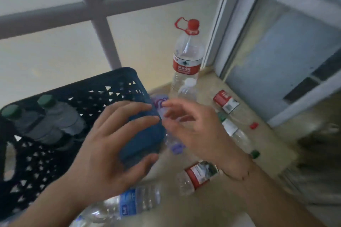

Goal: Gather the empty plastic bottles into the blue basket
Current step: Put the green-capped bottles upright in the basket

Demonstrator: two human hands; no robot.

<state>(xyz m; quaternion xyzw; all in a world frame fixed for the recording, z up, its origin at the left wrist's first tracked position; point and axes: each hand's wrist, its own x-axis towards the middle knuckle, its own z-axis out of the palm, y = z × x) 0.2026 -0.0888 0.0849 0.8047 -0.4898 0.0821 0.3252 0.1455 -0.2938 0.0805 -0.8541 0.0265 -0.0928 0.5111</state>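
Observation:
The blue basket (118,86) stands at the left on a pale ledge and holds two green-capped bottles (55,116). My left hand (112,145) rests open against the basket's right wall, fingers spread. Just to the right, my right hand (191,129) hovers open over a purple-labelled bottle (175,145) that lies beside the basket, mostly hidden. A blue-labelled bottle (132,202) lies at the front. A red-labelled bottle (199,175) lies under my right wrist.
A tall red-capped bottle (187,57) stands at the back by the window frame (221,33), a smaller clear bottle (188,88) in front of it. Two more bottles (232,127) and a loose red cap (254,125) lie at the right.

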